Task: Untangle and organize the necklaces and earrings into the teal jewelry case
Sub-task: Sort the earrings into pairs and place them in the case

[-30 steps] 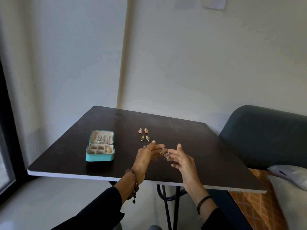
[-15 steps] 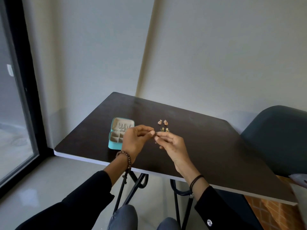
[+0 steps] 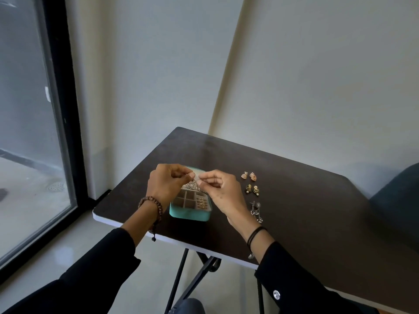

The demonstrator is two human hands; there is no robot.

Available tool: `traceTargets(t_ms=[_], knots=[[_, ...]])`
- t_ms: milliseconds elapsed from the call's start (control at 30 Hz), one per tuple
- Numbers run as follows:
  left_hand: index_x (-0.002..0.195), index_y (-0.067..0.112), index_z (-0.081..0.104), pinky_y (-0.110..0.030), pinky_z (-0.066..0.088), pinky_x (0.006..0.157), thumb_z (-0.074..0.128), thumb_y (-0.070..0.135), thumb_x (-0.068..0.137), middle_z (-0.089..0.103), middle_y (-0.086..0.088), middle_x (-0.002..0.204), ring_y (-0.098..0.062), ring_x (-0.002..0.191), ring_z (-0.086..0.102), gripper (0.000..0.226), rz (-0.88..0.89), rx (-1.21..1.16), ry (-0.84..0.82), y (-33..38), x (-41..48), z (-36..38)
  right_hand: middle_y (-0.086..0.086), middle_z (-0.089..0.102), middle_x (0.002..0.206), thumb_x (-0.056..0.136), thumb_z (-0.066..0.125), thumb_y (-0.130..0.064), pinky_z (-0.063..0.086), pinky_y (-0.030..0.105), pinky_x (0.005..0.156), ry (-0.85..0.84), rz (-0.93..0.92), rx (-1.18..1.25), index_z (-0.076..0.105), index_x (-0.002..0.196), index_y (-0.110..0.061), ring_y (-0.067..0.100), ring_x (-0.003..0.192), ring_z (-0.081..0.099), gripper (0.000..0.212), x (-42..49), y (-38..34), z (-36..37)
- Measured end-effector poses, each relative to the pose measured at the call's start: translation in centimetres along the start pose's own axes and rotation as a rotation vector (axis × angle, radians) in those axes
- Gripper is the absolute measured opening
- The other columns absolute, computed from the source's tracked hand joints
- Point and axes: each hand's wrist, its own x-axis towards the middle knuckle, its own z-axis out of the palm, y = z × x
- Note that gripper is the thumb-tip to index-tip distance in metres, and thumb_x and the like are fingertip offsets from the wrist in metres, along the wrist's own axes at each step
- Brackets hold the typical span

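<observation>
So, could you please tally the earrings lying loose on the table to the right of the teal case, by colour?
Pink earrings: 2
Green-and-gold earrings: 2
Silver dangling earrings: 2
Total: 6

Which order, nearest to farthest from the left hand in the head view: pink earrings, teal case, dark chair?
1. Teal case, right beside the left hand.
2. Pink earrings, well to its right.
3. Dark chair, far right edge.
</observation>
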Motion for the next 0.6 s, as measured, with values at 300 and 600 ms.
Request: traceTargets(t_ms=[300,600], knots=[[0.093,0.028,0.080,-0.037,0.059,0.086,0.079,0.035,0.082,0.076,0.010,0.084,-0.005,0.086,0.070,0.013,-0.011,0.215,-0.067,-3.1,0.7,-1.6,-0.003,0.079,0.091,0.087,0.081,-0.026,0.047,0.006,0.065,-0.070,0.064,-0.033,0.078,0.102,-0.018,0.002,0.083,0.073,0.017,-0.1,0.2,3.2],[0.105,0.022,0.077,-0.037,0.059,0.085,0.067,0.035,0.092,0.075,0.004,0.098,-0.011,0.092,0.068,0.021,0.037,0.317,-0.115,-3.4,0.3,-2.1,-0.009,0.076,0.099,0.093,0.074,-0.028,0.049,0.004,0.070,-0.120,0.004,-0.180,0.078,0.106,-0.022,-0.004,0.090,0.069,0.015,-0.9,0.8,2.9]])
